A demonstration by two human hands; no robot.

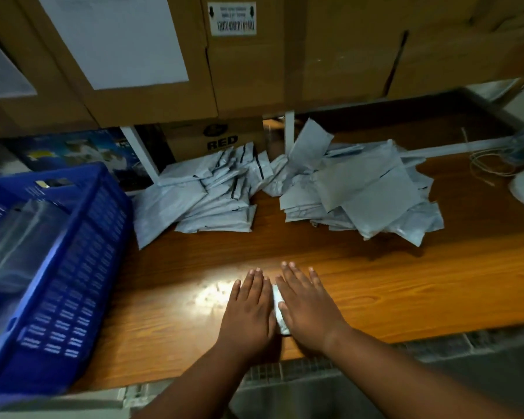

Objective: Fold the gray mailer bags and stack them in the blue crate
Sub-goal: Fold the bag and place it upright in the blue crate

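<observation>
- Pressing flat with both hands, left hand and right hand side by side, fingers straight, on a small folded gray bag on the wooden table.
- Only a thin strip of bag peeking out between the hands.
- Far past the fingertips: two piles of gray bags.
- Off to the left: blue crate.

- Dim overall; corners darkest.
- Bright glare patch on desk just left of hands.
- Soft shadows beneath mailer piles.
- Blue crate blurred; edges bowed by wide-angle distortion.
</observation>
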